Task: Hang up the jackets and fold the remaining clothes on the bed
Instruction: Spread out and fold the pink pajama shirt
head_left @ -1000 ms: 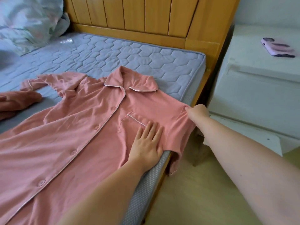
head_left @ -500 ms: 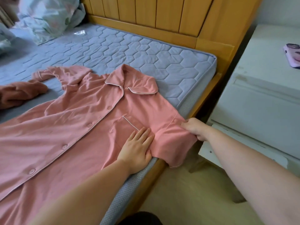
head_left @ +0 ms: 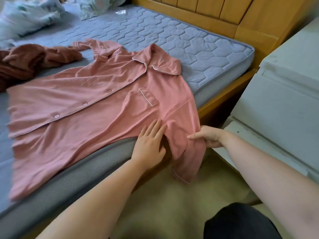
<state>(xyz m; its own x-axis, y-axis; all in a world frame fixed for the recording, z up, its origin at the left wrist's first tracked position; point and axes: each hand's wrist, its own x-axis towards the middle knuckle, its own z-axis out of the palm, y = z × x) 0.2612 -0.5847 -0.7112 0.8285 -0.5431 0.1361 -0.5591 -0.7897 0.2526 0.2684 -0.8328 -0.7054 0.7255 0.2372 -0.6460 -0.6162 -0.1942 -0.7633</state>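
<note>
Pink sleeve (head_left: pixel 188 157), gripped by right hand (head_left: pixel 208 137), now hangs lower

Left grip (head_left: pixel 150 144), right grip (head_left: pixel 208 137) bare; left forearm (head_left: pixel 107 200), right forearm (head_left: pixel 267 178) bare to frame edge. Black clothing (head_left: pixel 241 223) just under right forearm.

A white bedside cabinet (head_left: pixel 284 100) stands at the right, crumpled pale bedding (head_left: pixel 25 16) is heaped far left, and beige floor (head_left: pixel 172 204) lies near.
</note>
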